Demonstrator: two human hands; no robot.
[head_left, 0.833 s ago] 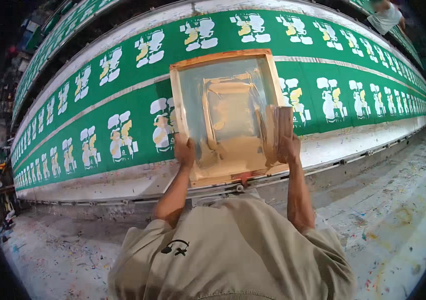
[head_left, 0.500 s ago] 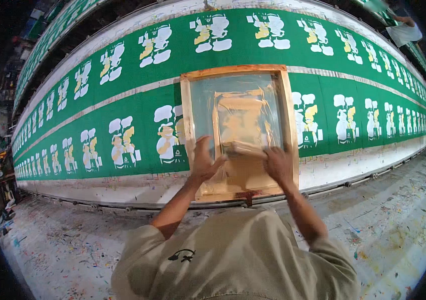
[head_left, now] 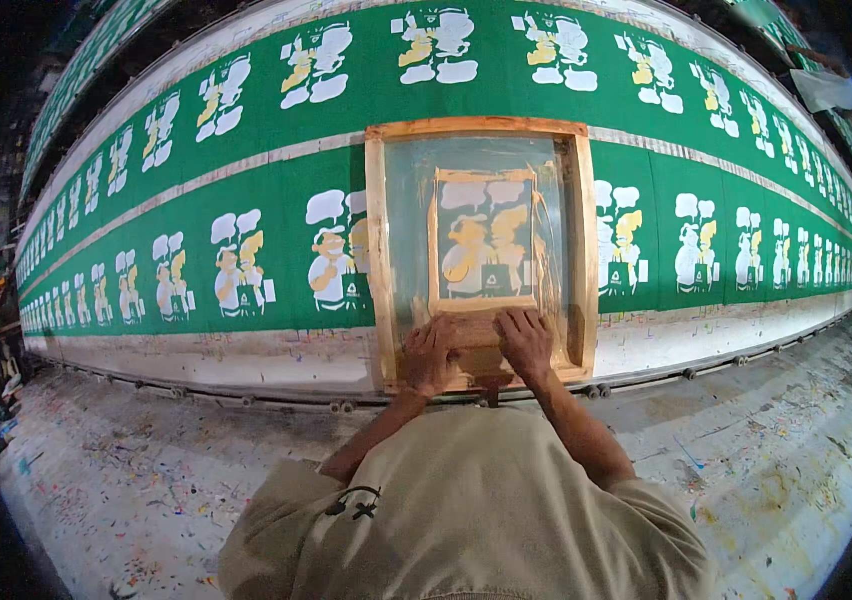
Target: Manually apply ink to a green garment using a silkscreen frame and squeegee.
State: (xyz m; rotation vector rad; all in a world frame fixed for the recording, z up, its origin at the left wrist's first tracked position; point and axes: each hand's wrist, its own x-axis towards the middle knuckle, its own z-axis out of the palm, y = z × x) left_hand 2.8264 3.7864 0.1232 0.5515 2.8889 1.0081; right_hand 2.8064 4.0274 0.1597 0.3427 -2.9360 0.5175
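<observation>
A wooden-framed printing screen (head_left: 377,240) lies flat on the long table in front of me. Through the mesh window shows a print of two cartoon figures (head_left: 486,245), with peach ink (head_left: 543,215) streaked around its edges. At the screen's near end is a wooden squeegee (head_left: 476,328), which lies crosswise below the window. My left hand (head_left: 431,355) grips its left part and my right hand (head_left: 526,343) has its fingers curled over the right part. The squeegee's blade edge and the ink under it are mostly hidden.
Green fabric (head_left: 286,165) printed with rows of white and yellow figures covers the table on both sides. A rail (head_left: 646,383) runs along the table's near edge. The floor (head_left: 146,480) is paint-spattered. Another person's sleeve (head_left: 826,92) shows at the far right.
The squeegee has come from mid-screen down to the near end, clearing peach ink off the window. My left hand, open beside it before, now grips it alongside my right.
</observation>
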